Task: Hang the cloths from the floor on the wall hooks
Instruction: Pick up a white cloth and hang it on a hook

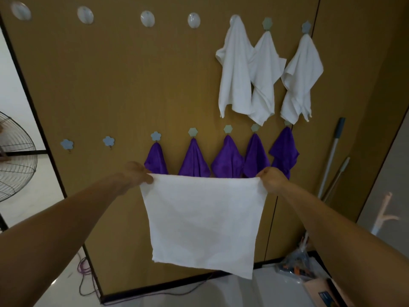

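Note:
A square white cloth (203, 220) hangs spread flat in front of the brown wall. My left hand (138, 173) pinches its top left corner and my right hand (271, 177) pinches its top right corner. Three white cloths (236, 69) hang from upper hooks at the right. Several purple cloths (194, 160) hang from the lower row of hooks, partly hidden behind the held cloth. Round white hooks (194, 20) in the upper row and two blue flower hooks (108, 141) at the lower left carry nothing.
A standing fan (15, 160) is at the left edge. Two mop handles (332, 156) lean on the wall at the right. A box and bag of clutter (309, 271) lie on the floor at lower right, and a cable (86, 275) trails at lower left.

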A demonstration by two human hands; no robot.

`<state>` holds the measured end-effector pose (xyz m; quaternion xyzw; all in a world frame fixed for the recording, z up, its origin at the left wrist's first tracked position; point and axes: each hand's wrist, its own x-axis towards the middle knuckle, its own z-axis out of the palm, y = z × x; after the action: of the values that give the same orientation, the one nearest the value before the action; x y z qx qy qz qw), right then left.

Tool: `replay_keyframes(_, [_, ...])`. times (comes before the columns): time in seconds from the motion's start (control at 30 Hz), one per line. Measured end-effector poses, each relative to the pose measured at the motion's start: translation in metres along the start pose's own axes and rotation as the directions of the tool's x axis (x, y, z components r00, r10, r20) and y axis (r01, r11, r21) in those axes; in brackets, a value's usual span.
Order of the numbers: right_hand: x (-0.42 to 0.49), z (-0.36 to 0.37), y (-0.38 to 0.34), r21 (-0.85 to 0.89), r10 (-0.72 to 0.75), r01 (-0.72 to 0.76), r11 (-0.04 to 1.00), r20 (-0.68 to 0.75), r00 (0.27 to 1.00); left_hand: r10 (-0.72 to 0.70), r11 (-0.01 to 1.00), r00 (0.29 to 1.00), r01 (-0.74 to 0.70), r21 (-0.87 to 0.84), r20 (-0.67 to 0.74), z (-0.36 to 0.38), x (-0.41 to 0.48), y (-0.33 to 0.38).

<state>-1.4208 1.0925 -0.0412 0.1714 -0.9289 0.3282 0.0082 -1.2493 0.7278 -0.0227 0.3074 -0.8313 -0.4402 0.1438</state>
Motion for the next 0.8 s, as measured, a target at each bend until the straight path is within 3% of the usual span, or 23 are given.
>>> replay_keyframes(0.27, [-0.013,-0.015,-0.012,0.286,-0.121,0.105,0.952,0.039,0.992,0.123,0.991,0.992,-0.122,0.048,-0.033,-0.011,0.002,-0.005])
replay_keyframes(0.37, [-0.015,-0.018,-0.014,0.445,-0.144,0.117,0.888,0.028,0.989,0.178,0.978,0.975,-0.161,0.131,-0.136,-0.010,0.000,-0.002])
replay_keyframes(0.47, [-0.017,-0.022,-0.017,0.490,-0.122,0.083,0.868,0.048,0.991,0.236,0.963,0.942,-0.194,0.187,-0.237,-0.009,-0.003,0.006])
replay_keyframes(0.6, [-0.016,-0.030,-0.017,0.598,-0.157,0.097,0.796,0.048,0.986,0.278,0.959,0.903,-0.242,0.145,-0.328,-0.011,-0.003,0.014])
replay_keyframes(0.73, [-0.011,-0.039,-0.017,0.545,-0.194,0.094,0.833,0.128,0.973,0.314,0.949,0.886,-0.291,0.117,-0.341,-0.011,-0.005,0.018])
replay_keyframes(0.8, [-0.007,-0.040,-0.017,0.477,-0.187,0.120,0.871,0.095,0.978,0.340,0.940,0.882,-0.314,0.130,-0.326,-0.010,-0.008,0.020])
